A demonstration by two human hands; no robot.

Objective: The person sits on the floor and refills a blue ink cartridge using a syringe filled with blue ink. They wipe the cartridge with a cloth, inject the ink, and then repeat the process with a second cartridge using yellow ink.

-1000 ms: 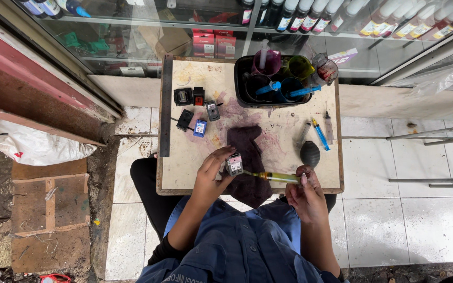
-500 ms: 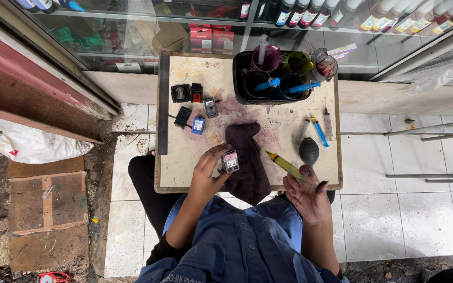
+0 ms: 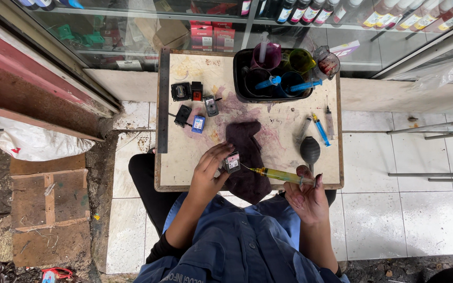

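My left hand (image 3: 209, 170) grips a small black ink cartridge (image 3: 232, 162) over a dark stained cloth (image 3: 247, 157) at the front of a small stained table (image 3: 184, 147). My right hand (image 3: 306, 196) holds a syringe of yellow liquid (image 3: 281, 175) by its plunger end. The syringe lies nearly level, and its needle tip meets the cartridge's right side.
A black tub (image 3: 276, 73) with cups and syringes stands at the table's back right. Several loose cartridges (image 3: 195, 102) lie at back left. More syringes (image 3: 320, 128) and a black rubber bulb (image 3: 310, 149) lie on the right. A metal ruler (image 3: 163, 99) runs along the left edge. Glass shelving is behind.
The syringe has swung from pointing away at an angle back to the cartridge, so its needle now touches it. My left hand has stayed on the cartridge.
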